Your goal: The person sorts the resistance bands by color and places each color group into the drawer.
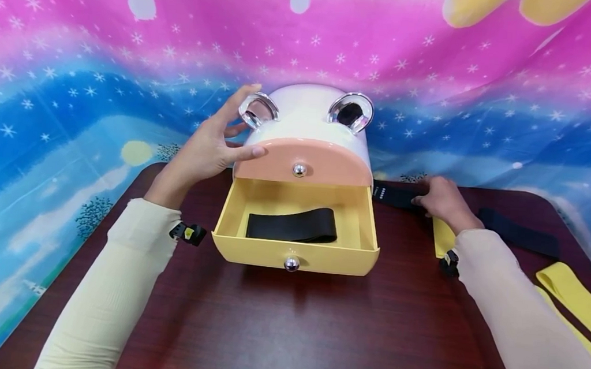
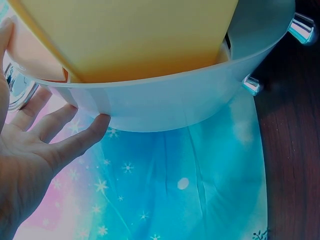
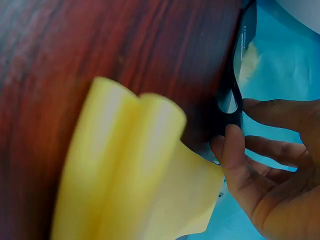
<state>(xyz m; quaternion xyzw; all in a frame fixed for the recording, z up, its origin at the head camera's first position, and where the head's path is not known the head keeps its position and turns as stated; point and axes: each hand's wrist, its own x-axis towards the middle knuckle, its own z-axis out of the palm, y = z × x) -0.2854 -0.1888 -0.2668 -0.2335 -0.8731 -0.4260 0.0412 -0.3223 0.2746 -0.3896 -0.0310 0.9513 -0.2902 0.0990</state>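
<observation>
A white storage box [image 1: 306,110] with two shiny silver ears stands at the back of the table. Its peach upper drawer [image 1: 276,165] is closed, and the yellow lower drawer [image 1: 295,255] is pulled out with a folded black resistance band [image 1: 289,226] inside. My left hand [image 1: 210,143] rests against the box's left side, thumb at the peach front; its fingers [image 2: 82,137] lie spread and nearly straight on the white wall. Right of the box, my right hand [image 1: 445,201] pinches the near end of another black resistance band [image 1: 393,194], printed with small white marks.
A yellow band [image 1: 443,239] lies partly under my right wrist. Farther right are a dark folded band [image 1: 518,232] and a looped yellow band [image 1: 573,293]. A patterned cloth backdrop [image 1: 208,38] hangs right behind the dark wooden table [image 1: 283,334].
</observation>
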